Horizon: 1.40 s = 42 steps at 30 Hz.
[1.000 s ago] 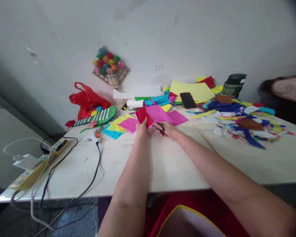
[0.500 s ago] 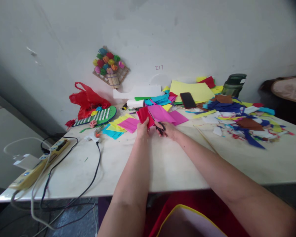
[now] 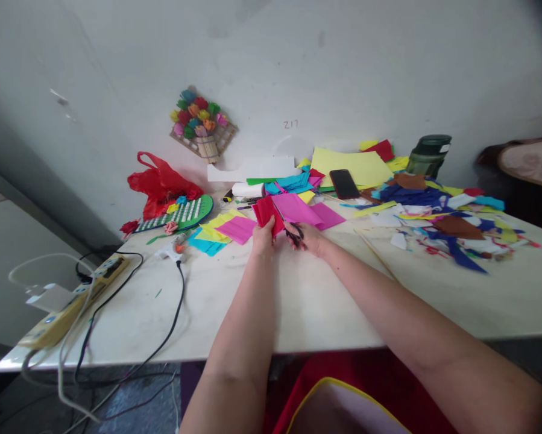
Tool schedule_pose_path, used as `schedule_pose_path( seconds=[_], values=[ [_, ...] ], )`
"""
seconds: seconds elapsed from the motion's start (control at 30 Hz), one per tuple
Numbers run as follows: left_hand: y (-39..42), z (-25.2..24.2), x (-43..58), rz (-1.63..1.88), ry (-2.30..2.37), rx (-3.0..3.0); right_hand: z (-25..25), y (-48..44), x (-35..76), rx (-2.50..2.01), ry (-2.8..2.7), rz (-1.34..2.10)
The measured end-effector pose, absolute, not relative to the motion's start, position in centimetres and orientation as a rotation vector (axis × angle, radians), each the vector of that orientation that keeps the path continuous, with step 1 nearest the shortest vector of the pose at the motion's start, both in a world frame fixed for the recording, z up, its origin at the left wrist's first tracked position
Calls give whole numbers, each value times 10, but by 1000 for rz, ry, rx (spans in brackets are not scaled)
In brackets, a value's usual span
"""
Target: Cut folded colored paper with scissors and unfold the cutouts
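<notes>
My left hand (image 3: 264,237) pinches a folded piece of red crepe paper (image 3: 265,211) over the middle of the table. In my right hand (image 3: 307,238) is a pair of scissors (image 3: 294,234) with black handles, its blades at the right edge of the red paper. Pink paper (image 3: 295,208) lies just behind both hands. To the left of my left hand, a smaller pink sheet (image 3: 237,229) overlaps yellow sheets (image 3: 216,227) and a blue sheet (image 3: 206,243).
A glue gun (image 3: 172,250) with a black cord lies left, near a power strip (image 3: 78,301). At the back is a phone (image 3: 343,184). Paper scraps (image 3: 458,227) and a dark green bottle (image 3: 428,155) stand right. A thin stick (image 3: 375,254) lies beside my right forearm.
Almost nothing differs. The red paper and my left hand have shifted very slightly to the right, while the scissors stay at the paper's right edge.
</notes>
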<state>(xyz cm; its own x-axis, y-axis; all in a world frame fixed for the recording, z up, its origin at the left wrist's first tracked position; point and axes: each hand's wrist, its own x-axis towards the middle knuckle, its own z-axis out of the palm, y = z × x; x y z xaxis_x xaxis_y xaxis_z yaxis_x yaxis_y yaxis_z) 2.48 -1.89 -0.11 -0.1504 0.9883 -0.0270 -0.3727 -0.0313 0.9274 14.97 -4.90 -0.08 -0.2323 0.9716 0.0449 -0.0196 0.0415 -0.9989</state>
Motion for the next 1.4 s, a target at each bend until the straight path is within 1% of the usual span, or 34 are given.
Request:
schedule_pose_path(
  seconds=[0.73, 1.4],
  values=[
    [-18, -1, 23, 1490, 1035, 814, -9, -42, 147, -1025, -1404, 1310],
    [-20, 1, 23, 1470, 982, 821, -6, -46, 150, -1048, -1394, 1314]
  ],
)
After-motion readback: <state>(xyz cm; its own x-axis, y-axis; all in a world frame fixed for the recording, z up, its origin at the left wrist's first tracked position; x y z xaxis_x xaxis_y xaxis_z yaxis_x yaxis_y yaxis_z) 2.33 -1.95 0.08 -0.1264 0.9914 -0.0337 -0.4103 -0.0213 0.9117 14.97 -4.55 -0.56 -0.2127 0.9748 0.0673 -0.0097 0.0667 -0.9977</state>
